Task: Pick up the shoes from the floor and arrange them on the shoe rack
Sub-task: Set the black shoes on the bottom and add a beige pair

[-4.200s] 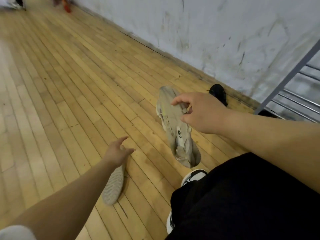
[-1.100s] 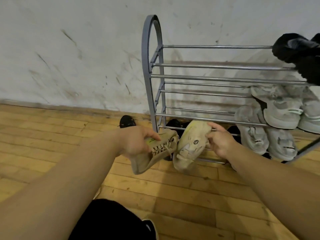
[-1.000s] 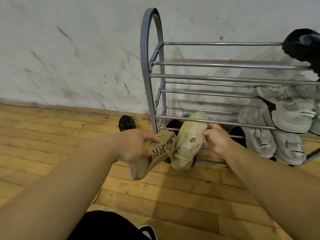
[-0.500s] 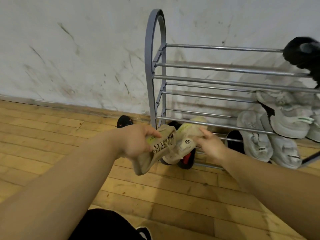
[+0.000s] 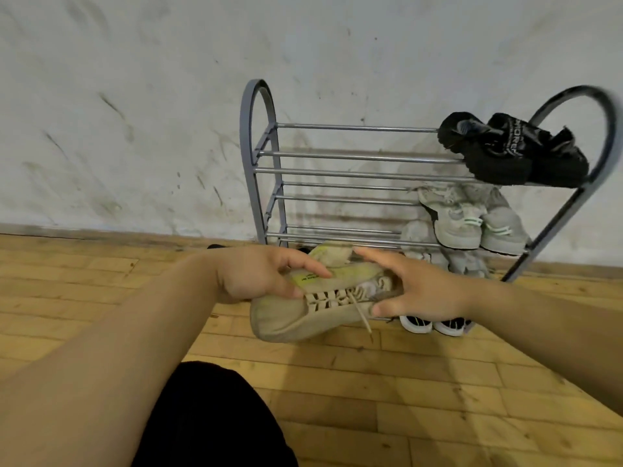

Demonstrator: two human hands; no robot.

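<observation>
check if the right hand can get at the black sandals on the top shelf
Probably yes: open air lies between the right hand and the black sandals atop the rack. It would first have to leave the beige shoe, which the left hand grips.

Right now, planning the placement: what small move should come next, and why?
Probably ease the beige shoe forward into the shoe rack beside its mate, which sits low in it: the left hand grips it just in front, and the right hand is spread at its heel.
</observation>
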